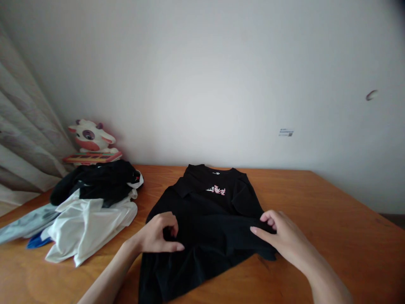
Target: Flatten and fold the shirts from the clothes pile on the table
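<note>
A black T-shirt (218,230) lies on the wooden table with its neckline toward the wall and a small pink-and-white print on the chest. Its sleeves are turned in over the body, and the lower part is wrinkled, with the hem slanting. At the shirt's left side is my left hand (160,233), thumb and curled fingers apart above the cloth. My right hand (281,232) pinches the shirt's right edge between thumb and fingers, and the hem there is slightly raised. Some fingertips of both hands are hidden.
To the left lies a pile of clothes: a black garment (101,181), a white garment (85,223) and a light grey one (30,223). Behind it stands a cow-shaped toy keyboard (93,141). A curtain (25,126) hangs at the left, and a white wall (202,84) borders the table (316,236).
</note>
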A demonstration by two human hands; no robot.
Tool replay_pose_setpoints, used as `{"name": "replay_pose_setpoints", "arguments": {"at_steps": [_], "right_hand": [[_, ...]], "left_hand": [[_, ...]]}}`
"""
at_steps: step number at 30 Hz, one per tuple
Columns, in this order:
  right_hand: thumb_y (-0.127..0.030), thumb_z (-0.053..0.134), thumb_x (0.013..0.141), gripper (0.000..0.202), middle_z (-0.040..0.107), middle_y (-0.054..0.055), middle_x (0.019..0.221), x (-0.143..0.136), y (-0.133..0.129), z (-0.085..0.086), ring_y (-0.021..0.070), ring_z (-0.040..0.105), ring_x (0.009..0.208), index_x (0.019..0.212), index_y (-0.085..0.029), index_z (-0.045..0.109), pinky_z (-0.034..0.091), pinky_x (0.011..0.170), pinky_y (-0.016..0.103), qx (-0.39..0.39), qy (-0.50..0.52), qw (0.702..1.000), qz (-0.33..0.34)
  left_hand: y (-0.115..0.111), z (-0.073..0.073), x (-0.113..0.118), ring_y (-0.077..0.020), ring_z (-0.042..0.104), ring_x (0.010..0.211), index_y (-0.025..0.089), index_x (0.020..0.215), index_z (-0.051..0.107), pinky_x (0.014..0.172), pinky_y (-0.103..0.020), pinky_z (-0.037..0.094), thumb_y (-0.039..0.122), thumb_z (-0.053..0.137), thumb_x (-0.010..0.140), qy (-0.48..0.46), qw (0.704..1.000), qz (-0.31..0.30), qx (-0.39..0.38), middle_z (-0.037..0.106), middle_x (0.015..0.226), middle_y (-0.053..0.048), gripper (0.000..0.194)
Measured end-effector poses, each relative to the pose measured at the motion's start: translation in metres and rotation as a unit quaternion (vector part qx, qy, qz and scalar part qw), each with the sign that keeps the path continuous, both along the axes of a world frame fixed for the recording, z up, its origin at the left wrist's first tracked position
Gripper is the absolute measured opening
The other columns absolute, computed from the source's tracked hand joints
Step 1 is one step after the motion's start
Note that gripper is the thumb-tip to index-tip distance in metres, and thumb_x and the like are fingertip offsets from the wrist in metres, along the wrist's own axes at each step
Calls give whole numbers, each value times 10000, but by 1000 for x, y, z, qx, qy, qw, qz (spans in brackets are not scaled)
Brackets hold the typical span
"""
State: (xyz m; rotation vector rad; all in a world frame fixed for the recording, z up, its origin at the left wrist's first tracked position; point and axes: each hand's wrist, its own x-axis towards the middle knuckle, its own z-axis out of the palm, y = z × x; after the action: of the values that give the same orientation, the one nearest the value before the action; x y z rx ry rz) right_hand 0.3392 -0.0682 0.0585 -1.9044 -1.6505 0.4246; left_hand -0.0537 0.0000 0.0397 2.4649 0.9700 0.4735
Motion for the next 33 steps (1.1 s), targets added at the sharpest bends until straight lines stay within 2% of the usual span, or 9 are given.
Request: {"name": "replay_pose_setpoints", "arguments": {"at_steps": [4,7,10,13,17,20,23,28,33], "right_hand": [[-480,684,694,280,650,35,849,-2,-19,16,246,621,841,808,-263,549,476,726,332,-74,-24,997,10],[-360,727,653,268,668,31,934,-9,-25,24,240,641,933,863,-259,594,482,778,304,-163,1,984,66],[-228,748,595,575,616,57,1239,-17,-21,21,253,605,1157,1151,-276,610,476,906,305,-206,9,974,91],[-130,739,584,869,536,94,1367,-26,-11,12,283,551,1266,1403,-286,494,449,991,366,-205,-70,974,66],[-151,691,741,659,576,121,1298,-33,4,-2,327,557,1255,1374,-275,558,436,996,474,-161,-188,969,27],[-193,618,855,364,633,117,1200,-30,12,-9,317,604,1178,1212,-242,667,472,931,433,-117,-212,969,42],[-170,540,904,288,667,114,1175,-25,16,-14,298,632,1134,1151,-216,681,476,926,401,-89,-210,972,50],[-236,457,958,292,709,120,1190,-25,17,-14,299,673,1096,1171,-197,653,489,907,396,-61,-151,985,58],[-457,455,965,422,751,154,1107,-30,6,3,344,675,1110,1143,-157,692,506,903,425,-90,-5,994,55]], "left_hand": [[-7,9,9,-250,587,967,215,787,684,969,-376,444,701,883,450,49,996,-34,-66,628,973,-42,624],[-12,23,8,-319,544,1146,265,1015,717,1089,-466,389,714,905,322,76,987,-65,-126,569,1220,-65,847],[-13,34,-1,-392,456,1318,327,1300,641,1156,-515,318,694,921,314,83,963,-165,-195,464,1463,-85,1088],[-11,34,-9,-421,385,1393,351,1355,615,1177,-553,268,645,925,439,85,955,-195,-209,414,1539,-87,1011],[-11,23,-5,-379,445,1345,358,1316,635,1155,-534,329,457,912,569,66,973,-138,-174,482,1456,-71,803],[-13,14,2,-314,494,1306,347,1179,700,1138,-473,375,218,789,690,63,987,-72,-129,527,1387,-36,513],[-12,2,8,-267,522,1283,302,1109,702,1130,-429,396,98,640,752,53,998,10,-46,564,1350,-43,417],[-4,-14,17,-293,553,1285,220,1203,633,1098,-466,421,111,489,848,43,990,121,56,613,1357,-124,398],[-3,-1,9,-272,717,934,190,1184,655,885,-387,547,320,453,918,-110,969,204,-83,760,960,-75,359]]}}
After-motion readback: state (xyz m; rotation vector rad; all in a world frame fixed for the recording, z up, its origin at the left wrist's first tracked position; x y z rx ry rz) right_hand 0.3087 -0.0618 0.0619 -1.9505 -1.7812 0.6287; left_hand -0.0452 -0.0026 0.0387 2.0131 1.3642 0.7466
